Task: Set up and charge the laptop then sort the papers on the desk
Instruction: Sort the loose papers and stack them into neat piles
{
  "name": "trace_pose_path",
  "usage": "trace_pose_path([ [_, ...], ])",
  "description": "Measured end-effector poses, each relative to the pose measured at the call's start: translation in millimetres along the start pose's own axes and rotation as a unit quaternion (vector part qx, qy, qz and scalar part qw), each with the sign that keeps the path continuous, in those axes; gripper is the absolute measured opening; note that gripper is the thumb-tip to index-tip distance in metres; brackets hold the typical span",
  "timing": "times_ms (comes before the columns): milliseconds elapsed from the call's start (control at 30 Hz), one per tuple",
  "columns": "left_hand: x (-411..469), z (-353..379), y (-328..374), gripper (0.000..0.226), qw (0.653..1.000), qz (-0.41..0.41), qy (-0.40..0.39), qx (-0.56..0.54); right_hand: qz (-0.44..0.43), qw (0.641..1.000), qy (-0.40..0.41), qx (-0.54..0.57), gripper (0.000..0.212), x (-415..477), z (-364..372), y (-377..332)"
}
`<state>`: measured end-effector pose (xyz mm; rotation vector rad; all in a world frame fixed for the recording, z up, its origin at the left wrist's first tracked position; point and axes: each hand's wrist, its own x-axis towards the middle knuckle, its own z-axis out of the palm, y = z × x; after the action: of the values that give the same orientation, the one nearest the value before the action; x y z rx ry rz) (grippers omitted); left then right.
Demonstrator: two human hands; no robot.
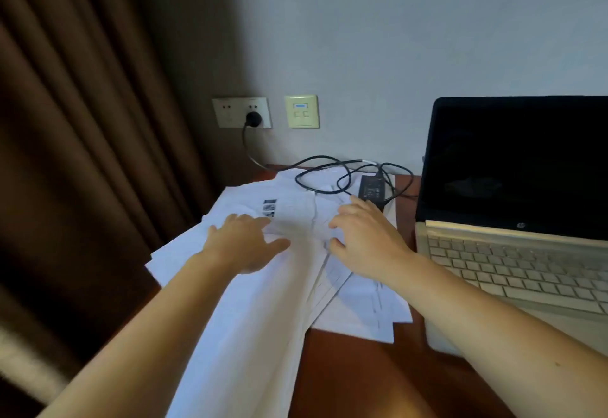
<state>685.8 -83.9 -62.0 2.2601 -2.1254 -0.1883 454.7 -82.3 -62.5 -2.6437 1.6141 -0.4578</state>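
Note:
Loose white papers [289, 289] lie spread in a messy fan across the left part of the wooden desk [355, 371]. My left hand [243, 243] rests flat on them with fingers spread. My right hand [365, 236] lies on the papers beside it, fingers loosely bent. An open silver laptop [513, 253] with a dark screen stands at the right. Its black charger brick [373, 189] sits on the papers just beyond my right hand. The coiled black cable [322, 171] runs to a plug [254, 118] in the wall socket.
A brown curtain [82, 138] hangs close on the left, by the desk's left edge. A second cream wall plate [302, 112] sits beside the socket on the pale wall. The papers overhang the desk's front left edge.

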Motion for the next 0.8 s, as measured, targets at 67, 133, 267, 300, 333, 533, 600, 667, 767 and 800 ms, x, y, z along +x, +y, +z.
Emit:
trace_pose_path([
  [67, -21, 3, -26, 0.107, 0.998, -0.051, -0.024, 0.000, -0.017, 0.999, 0.004, 0.031, 0.032, -22, 1, -18],
  [133, -41, 10, -37, 0.095, 0.997, -0.071, -0.036, 0.007, -0.002, 0.996, -0.008, 0.086, 0.033, -43, 1, -37],
  [267, -72, 41, -27, 0.085, 1.000, -0.028, 0.012, 0.005, 0.042, 0.973, -0.022, 0.225, 0.030, -78, -3, -65],
  [300, -74, 47, -23, 0.083, 0.999, -0.033, 0.030, -0.001, 0.055, 0.965, -0.033, 0.252, 0.028, -86, -3, -69],
  [333, -74, 52, -18, 0.082, 0.998, -0.048, 0.041, -0.008, 0.071, 0.958, -0.045, 0.274, 0.027, -93, -3, -71],
  [533, -65, 52, 32, 0.082, 0.978, -0.194, 0.032, -0.074, 0.104, 0.946, -0.050, 0.304, 0.046, -122, 1, -73],
  [600, -63, 50, 39, 0.080, 0.973, -0.206, 0.029, -0.100, 0.084, 0.956, -0.106, 0.259, 0.058, -125, -2, -70],
  [667, -61, 46, 39, 0.077, 0.973, -0.200, 0.032, -0.113, 0.054, 0.969, -0.171, 0.172, 0.065, -128, -3, -66],
  [767, -62, 45, 22, 0.064, 0.986, -0.145, 0.026, -0.078, 0.046, 0.976, -0.177, 0.117, 0.062, -125, -2, -59],
  [800, -64, 44, 13, 0.058, 0.992, -0.103, 0.020, -0.066, 0.048, 0.977, -0.174, 0.110, 0.061, -122, -2, -57],
])
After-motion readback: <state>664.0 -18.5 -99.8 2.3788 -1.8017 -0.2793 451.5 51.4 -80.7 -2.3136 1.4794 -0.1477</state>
